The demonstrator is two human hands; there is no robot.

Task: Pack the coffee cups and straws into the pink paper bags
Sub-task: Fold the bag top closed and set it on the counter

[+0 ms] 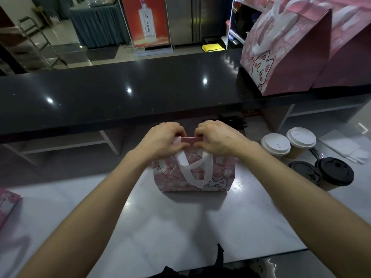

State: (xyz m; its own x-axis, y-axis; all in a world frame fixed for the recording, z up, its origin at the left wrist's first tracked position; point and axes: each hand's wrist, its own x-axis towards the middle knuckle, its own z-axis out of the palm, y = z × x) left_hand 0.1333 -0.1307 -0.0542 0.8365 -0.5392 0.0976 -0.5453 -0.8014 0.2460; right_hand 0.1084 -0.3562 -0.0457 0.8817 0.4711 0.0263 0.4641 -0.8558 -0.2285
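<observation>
At the white counter, a person's left hand and right hand pinch the folded top edge of a pink paper bag standing at centre, fingers curled tight on the paper — apparently sealing it. Two more packed-looking bags stand on the black ledge at one o'clock. Four lidded coffee cups wait at three o'clock, beside dark straws. By this showing, the job is partly done — at least one more bag remains.

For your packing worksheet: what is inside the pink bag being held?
Nothing inside shows: both hands' fingers pinch the top of the pink bag closed, hiding its contents.
</observation>
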